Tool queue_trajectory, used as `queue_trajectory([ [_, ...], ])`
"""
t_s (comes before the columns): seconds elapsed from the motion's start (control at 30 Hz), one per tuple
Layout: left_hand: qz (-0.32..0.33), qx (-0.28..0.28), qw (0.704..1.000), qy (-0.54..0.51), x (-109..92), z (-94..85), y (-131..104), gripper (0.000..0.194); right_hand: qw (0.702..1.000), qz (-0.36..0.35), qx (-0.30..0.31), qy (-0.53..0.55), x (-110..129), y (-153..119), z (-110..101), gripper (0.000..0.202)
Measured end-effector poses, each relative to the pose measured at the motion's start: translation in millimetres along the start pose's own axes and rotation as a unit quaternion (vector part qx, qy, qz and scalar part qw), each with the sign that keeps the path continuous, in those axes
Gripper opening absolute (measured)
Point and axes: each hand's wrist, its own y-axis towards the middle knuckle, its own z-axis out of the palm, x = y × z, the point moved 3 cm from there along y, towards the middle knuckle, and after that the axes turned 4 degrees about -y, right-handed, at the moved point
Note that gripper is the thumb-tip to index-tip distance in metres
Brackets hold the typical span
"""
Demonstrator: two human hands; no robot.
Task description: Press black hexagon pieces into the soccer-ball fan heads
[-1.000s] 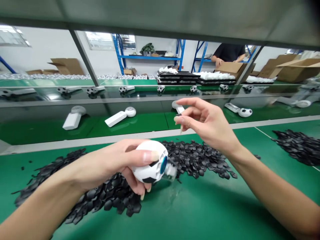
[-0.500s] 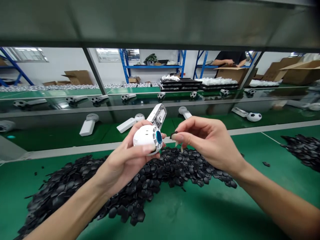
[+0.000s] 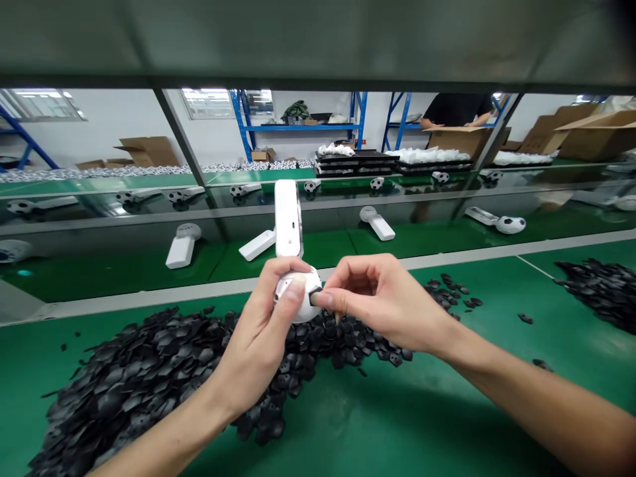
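My left hand [image 3: 261, 331] is wrapped round the ball-shaped head of a white handheld fan [image 3: 288, 222], thumb on top. The fan's handle points up and away, showing a small slot on its back. Between the thumb and finger of my right hand [image 3: 385, 301] is a small black plastic piece [image 3: 315, 295], touching the right side of the fan head. Just beyond and below both hands lies a heap of black pentagon pieces [image 3: 163, 371] on the green bench. The underside of the fan head is hidden by my left hand.
Behind a pale rail, a green conveyor [image 3: 318, 248] carries several white fans, one with a football-patterned head [image 3: 511, 225]. More football fans lie on a farther shelf. A second black heap [image 3: 596, 291] sits at right. Across the room, a person [image 3: 460, 111] stands behind a cardboard box [image 3: 460, 138].
My left hand has turned the fan, so the handle now shows its back and stands more upright. My right hand has moved left and brought the black piece against the fan head.
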Motion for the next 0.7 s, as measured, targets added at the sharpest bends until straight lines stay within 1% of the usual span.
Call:
queue_trajectory([
  [0.1,0.045,-0.011,0.997,0.065,-1,2.5,-1,0.022,1.0,0.017,0.012,-0.008,0,-2,1,0.025],
  [0.17,0.074,-0.03,0.993,0.087,-1,3.6,-1,0.021,0.999,0.02,0.016,-0.024,1,-4,2,0.02],
  [0.27,0.108,-0.058,0.989,0.08,-3,4.0,0,0.022,0.999,0.007,0.031,-0.028,5,-7,3,0.01],
  [0.37,0.116,-0.074,0.989,0.061,-6,2.8,2,0.018,0.996,-0.005,0.09,-0.005,8,-8,3,0.015],
  [0.4,0.117,-0.082,0.988,0.063,-7,2.0,3,0.015,0.995,-0.008,0.098,0.001,8,-7,2,0.014],
  [0.43,0.12,-0.092,0.986,0.066,-8,1.2,3,0.012,0.996,-0.014,0.088,0.001,7,-6,0,0.015],
  [0.47,0.123,-0.1,0.985,0.069,-10,0.6,3,0.011,0.998,-0.023,0.064,-0.003,6,-4,-2,0.023],
  [0.5,0.125,-0.104,0.984,0.069,-11,0.5,3,0.01,0.999,-0.03,0.042,-0.005,3,-1,-2,0.037],
  [0.53,0.126,-0.102,0.985,0.064,-12,1.1,2,0.01,0.999,-0.033,0.036,0.002,0,1,-1,0.052],
  [0.57,0.124,-0.097,0.986,0.057,-13,2.1,1,0.011,0.998,-0.034,0.052,0.017,-4,3,2,0.065],
  [0.6,0.116,-0.091,0.988,0.046,-14,3.5,0,0.011,0.995,-0.031,0.085,0.038,-8,5,7,0.073],
  [0.63,0.105,-0.085,0.99,0.035,-15,4.9,-2,0.012,0.99,-0.029,0.121,0.063,-12,6,11,0.079],
  [0.67,0.093,-0.081,0.992,0.025,-16,6.2,-2,0.013,0.986,-0.03,0.143,0.083,-16,7,15,0.082],
  [0.7,0.081,-0.081,0.993,0.017,-18,7.2,-3,0.014,0.984,-0.035,0.148,0.095,-18,8,17,0.084],
])
